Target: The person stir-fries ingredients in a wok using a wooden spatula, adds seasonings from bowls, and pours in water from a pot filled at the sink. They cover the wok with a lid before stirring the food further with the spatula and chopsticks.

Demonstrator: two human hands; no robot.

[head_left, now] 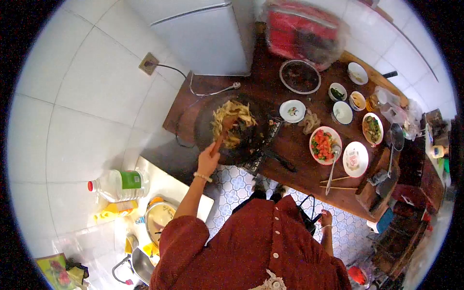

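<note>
My left hand (209, 161) is closed round the handle of a wooden spatula (227, 126), whose blade rests among pale yellowish food (236, 115) in a dark wok (205, 126). The wok stands at the left part of the dark wooden table, and its black handle (280, 160) points to the lower right. My right hand (326, 217) hangs beside my body, below the table's front edge; its fingers are small and blurred, so what they hold, if anything, is unclear. A black bag or strap (308, 212) is near it.
On the table (290, 186) are a bowl of chopped red food (321, 150) with a spoon (332, 171), an empty patterned dish (355, 159), chopsticks (338, 187) and several small bowls. A basin (159, 220) and large bottle (121, 185) stand at lower left; a fridge (203, 43) is behind.
</note>
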